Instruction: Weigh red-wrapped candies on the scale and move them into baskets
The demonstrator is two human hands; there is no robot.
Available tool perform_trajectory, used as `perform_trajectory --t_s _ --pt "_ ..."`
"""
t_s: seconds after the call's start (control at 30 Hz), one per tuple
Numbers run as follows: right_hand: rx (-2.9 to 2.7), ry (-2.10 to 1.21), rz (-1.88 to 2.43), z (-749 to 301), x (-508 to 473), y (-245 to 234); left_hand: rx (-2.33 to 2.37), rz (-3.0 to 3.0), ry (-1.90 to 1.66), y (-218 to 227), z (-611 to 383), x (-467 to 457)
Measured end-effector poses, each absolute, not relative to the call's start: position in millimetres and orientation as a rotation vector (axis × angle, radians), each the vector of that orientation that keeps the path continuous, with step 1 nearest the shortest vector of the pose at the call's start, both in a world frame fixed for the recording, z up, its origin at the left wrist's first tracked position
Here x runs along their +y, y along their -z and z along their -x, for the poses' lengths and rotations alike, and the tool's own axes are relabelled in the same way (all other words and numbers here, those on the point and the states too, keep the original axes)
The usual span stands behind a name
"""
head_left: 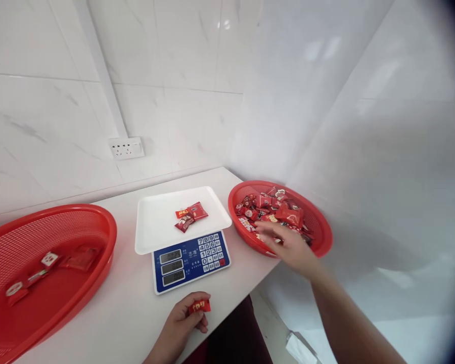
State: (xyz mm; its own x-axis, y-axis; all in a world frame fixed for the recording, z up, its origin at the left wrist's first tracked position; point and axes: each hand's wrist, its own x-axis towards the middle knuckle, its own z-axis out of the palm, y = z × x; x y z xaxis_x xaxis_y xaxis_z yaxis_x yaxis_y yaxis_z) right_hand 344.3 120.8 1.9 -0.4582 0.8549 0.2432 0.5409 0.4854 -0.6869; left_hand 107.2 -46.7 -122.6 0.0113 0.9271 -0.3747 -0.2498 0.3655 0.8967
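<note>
Near the table's front edge, my left hand [185,318] pinches a small red candy packet [199,306] with yellow lettering. My right hand [284,243] is over the front rim of the right red basket [324,227], fingers stretched out and apart, with nothing visible in them. Many red-wrapped candies [265,201] lie in that basket, some hidden behind the hand. Between the baskets stands a blue and white digital scale [191,275]. On its white tray [155,222] lie a few wrapped candies [189,216], red, orange-red and dark red, touching one another.
At the left a second red basket [111,232] holds several wrapped candies [79,258]. All stand on a white table [132,313] against a marbled tile wall with a power socket [127,148]. A pale wall rises beyond the table's right side. Some white object [301,349] lies on the floor.
</note>
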Motion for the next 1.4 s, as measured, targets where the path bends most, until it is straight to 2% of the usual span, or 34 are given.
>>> perform_trajectory --t_s 0.07,0.17,0.33,0.83,1.1,1.23,1.4 --pt "-2.208 -0.599 1.320 -362.2 149.4 -9.3 1.219 -0.764 -1.052 123.4 -108.0 -46.2" --pt "-2.526 -0.601 1.552 -375.3 179.0 -5.5 1.246 -0.775 -1.050 124.3 -109.9 -44.9" --pt "-2.699 -0.623 1.556 -368.0 189.1 14.5 1.281 -0.792 -1.047 122.9 -111.1 -44.3" --pt "-2.465 -0.492 1.483 -360.3 196.3 9.4 1.269 -0.812 -1.001 106.8 -112.9 -45.2" --pt "-2.267 -0.437 1.521 -352.2 181.3 5.7 1.226 -0.847 -1.053 116.2 -112.9 -46.2" --pt "-1.980 -0.401 1.404 -336.8 164.9 6.7 1.214 -0.866 -1.058 117.3 -112.6 -46.9" --pt "-2.177 -0.414 0.986 -291.8 143.6 17.6 1.227 -0.856 -1.059 116.3 -113.7 -47.0"
